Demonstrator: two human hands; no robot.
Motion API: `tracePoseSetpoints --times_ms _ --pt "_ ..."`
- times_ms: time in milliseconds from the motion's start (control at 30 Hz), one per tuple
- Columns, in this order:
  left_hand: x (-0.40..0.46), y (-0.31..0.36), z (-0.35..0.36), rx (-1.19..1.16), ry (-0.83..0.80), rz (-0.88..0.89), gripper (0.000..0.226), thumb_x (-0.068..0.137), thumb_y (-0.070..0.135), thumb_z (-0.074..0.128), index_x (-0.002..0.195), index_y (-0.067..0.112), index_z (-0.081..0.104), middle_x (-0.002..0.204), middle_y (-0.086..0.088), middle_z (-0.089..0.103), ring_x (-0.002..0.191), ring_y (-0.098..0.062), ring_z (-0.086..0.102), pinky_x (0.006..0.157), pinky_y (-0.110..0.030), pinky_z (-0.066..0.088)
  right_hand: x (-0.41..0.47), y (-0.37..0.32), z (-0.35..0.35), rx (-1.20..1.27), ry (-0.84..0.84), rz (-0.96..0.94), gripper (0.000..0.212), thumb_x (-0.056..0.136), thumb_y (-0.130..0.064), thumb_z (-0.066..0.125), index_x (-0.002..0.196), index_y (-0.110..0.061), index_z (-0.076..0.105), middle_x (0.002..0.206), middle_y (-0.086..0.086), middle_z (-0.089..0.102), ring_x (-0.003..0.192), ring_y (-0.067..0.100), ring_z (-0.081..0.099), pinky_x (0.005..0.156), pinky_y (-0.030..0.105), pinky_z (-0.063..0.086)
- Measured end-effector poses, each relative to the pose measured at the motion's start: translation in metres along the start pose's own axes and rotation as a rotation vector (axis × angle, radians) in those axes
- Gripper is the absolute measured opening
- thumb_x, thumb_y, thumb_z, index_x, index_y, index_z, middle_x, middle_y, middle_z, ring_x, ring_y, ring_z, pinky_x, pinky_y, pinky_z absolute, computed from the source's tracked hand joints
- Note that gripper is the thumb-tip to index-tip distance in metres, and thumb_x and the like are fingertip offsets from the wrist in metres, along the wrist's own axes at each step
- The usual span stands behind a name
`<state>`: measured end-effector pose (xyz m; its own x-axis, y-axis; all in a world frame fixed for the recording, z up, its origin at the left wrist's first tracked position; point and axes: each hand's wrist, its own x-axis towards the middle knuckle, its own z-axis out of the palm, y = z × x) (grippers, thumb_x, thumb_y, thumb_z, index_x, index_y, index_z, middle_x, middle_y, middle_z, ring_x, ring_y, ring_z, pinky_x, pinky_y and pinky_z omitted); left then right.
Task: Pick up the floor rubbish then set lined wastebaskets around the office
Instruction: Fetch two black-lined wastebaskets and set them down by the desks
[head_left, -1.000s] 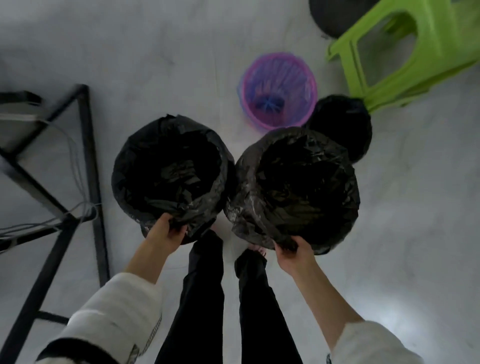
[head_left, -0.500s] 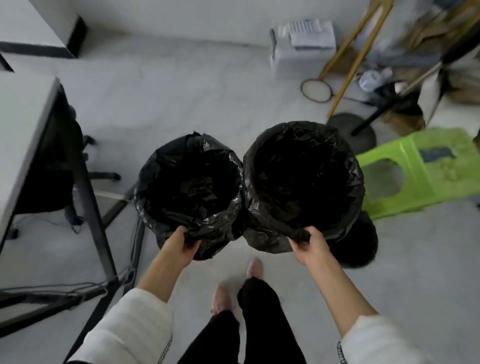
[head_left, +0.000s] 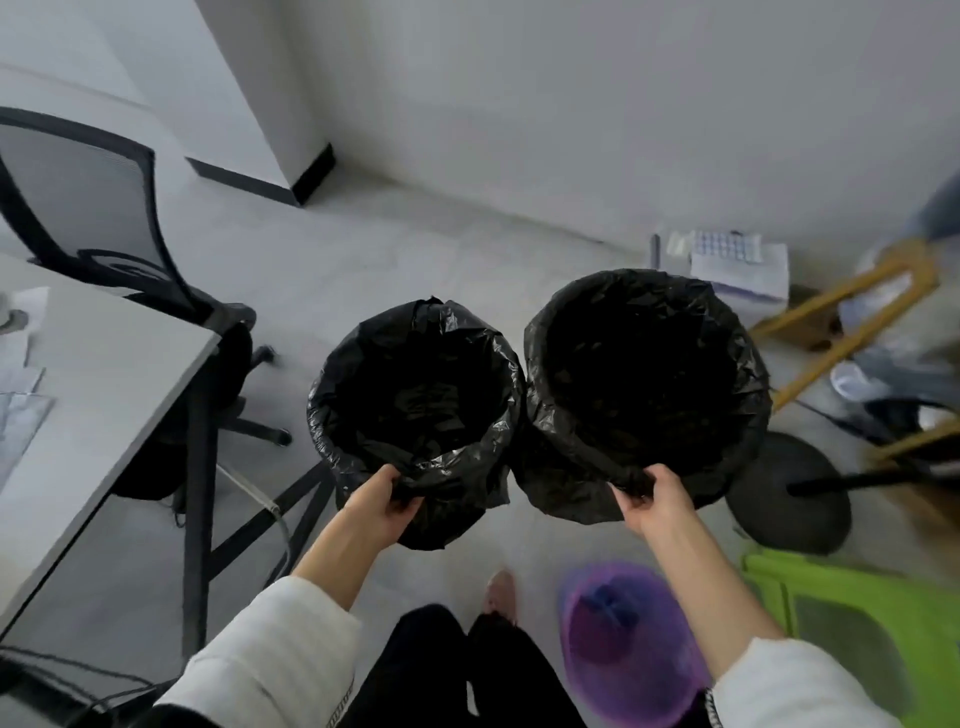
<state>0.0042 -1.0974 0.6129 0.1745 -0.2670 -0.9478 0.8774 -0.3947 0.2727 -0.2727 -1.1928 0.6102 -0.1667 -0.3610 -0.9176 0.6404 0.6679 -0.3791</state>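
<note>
Compared with half a second earlier, our view had tipped up: the white wall (head_left: 597, 104) filled the top, the desk (head_left: 98, 374) and a mesh-backed office chair (head_left: 88, 208) sat larger at our left, and the green stool (head_left: 857, 623) had dropped to the lower right. A purple wastebasket (head_left: 623, 644), hidden in that earlier view, showed near our right foot. We carried two wastebaskets lined with black bags, raised off the floor, their rims touching. Our left hand (head_left: 379, 506) was closed around the near rim of the left wastebasket (head_left: 415, 400), fingers curled over the plastic. Our right hand (head_left: 657, 499) pinched the near rim of the right wastebasket (head_left: 644, 384) the same way. Bare grey floor (head_left: 415, 249) lay open ahead to the wall. The desk edge hemmed the left; a white box (head_left: 737, 267), yellow wooden legs (head_left: 852, 317) and a round black stand base (head_left: 787, 493) crowded the right.
</note>
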Motion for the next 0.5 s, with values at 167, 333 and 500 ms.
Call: tracePoseSetpoints --times_ms 167,333,500 --pt "0.032 0.051 0.047 -0.082 0.036 0.022 0.024 0.092 0.004 0.046 0.115 0.002 0.05 0.108 -0.015 0.058 0.081 -0.022 0.056 0.086 -0.028 0.044 0.029 -0.044 0.1 -0.082 -0.021 0.002 0.016 0.093 -0.011 0.047 0.08 -0.001 0.046 0.084 0.013 0.05 0.072 0.024 0.053 0.082 0.032 0.048" --pt "0.081 0.109 0.082 -0.096 0.103 0.075 0.032 0.091 0.002 0.046 0.123 0.001 0.049 0.093 -0.014 0.058 0.08 -0.023 0.058 0.083 -0.031 0.046 0.065 -0.062 0.204 -0.174 -0.024 0.014 0.016 0.093 -0.012 0.048 0.105 -0.001 0.049 0.086 0.013 0.051 0.072 0.024 0.054 0.08 0.032 0.049" --pt "0.133 0.169 0.108 -0.174 0.216 0.094 0.031 0.091 0.001 0.048 0.123 0.001 0.048 0.111 -0.016 0.054 0.1 -0.027 0.054 0.085 -0.034 0.047 0.099 -0.064 0.317 -0.303 -0.002 0.055 0.011 0.091 -0.009 0.048 0.096 0.001 0.05 0.085 0.012 0.051 0.095 0.025 0.055 0.084 0.032 0.05"
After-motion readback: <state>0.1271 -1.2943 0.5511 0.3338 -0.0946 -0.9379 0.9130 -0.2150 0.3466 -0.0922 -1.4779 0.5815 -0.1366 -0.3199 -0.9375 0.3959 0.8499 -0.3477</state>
